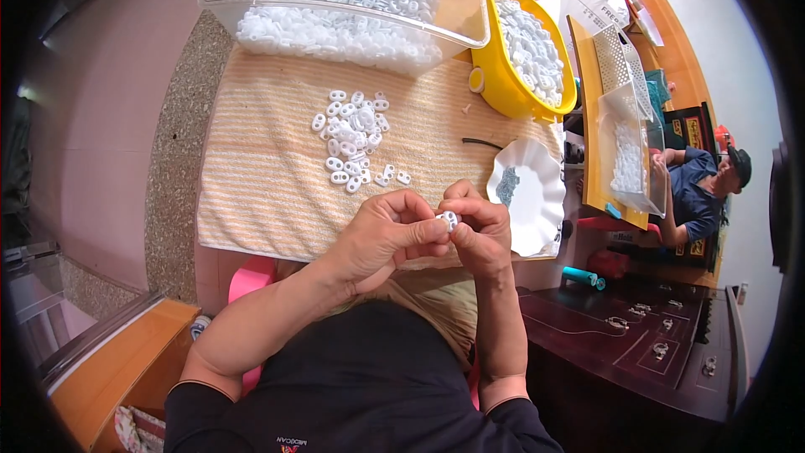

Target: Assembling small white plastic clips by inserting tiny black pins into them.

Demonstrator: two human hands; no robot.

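Over the towel [268, 143] | left hand [381, 233], right hand [484, 231] both pinching a white piece [450, 220], likely steadying it | pile [362, 121] handily near

"What sort of place are you in?"

"A small workshop, or a home room used as one; I can't tell which. Ahead of my left hand [384, 236], loose white parts [360, 127] lie on a striped towel [264, 151], and farther out stands a big clear bin [461, 13] of them."

"Anyone else there?"

"Yes. Beyond my right hand [485, 236] there's a yellow tub [503, 99] heaped with more, and well to its right a person [700, 193] at a wooden table [592, 155] with another clear bin [622, 107]."

"And the homely side?"

"Dark furniture [570, 361] with metal fittings, right of my right hand, and a pink seat [250, 278] behind my left."
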